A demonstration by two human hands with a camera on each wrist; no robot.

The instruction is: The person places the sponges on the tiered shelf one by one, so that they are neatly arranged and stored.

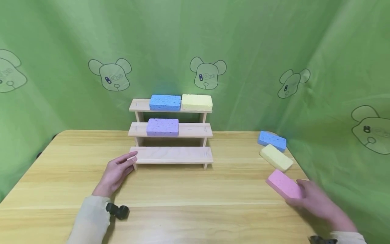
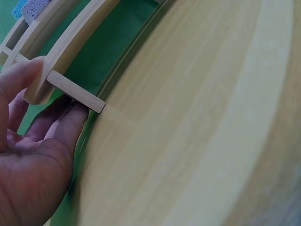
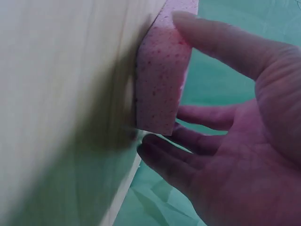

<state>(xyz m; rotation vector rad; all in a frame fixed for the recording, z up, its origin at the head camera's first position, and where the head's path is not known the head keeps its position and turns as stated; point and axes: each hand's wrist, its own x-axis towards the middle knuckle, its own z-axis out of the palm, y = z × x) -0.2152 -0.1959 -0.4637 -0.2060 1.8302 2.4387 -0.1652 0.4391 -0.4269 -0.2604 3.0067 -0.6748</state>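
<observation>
A three-tier wooden display stand (image 1: 173, 154) stands toward the back of the table. My left hand (image 1: 117, 171) grips the left end of its lowest step, thumb and fingers around the board's end by the leg (image 2: 77, 92). At the table's right side, my right hand (image 1: 313, 198) holds a pink sponge (image 1: 283, 184) by its near end. The thumb lies on one face of the sponge (image 3: 162, 80) and the fingers are at the other side. A blue sponge (image 1: 165, 102) and a pale yellow sponge (image 1: 197, 102) lie on the top step, a purple sponge (image 1: 163, 127) on the middle one.
Beyond the right hand, another yellow sponge (image 1: 276, 158) and another blue sponge (image 1: 272, 141) lie near the right edge of the wooden table (image 1: 195, 210). A green curtain (image 1: 253, 40) with printed bear heads hangs behind the table and along its right side.
</observation>
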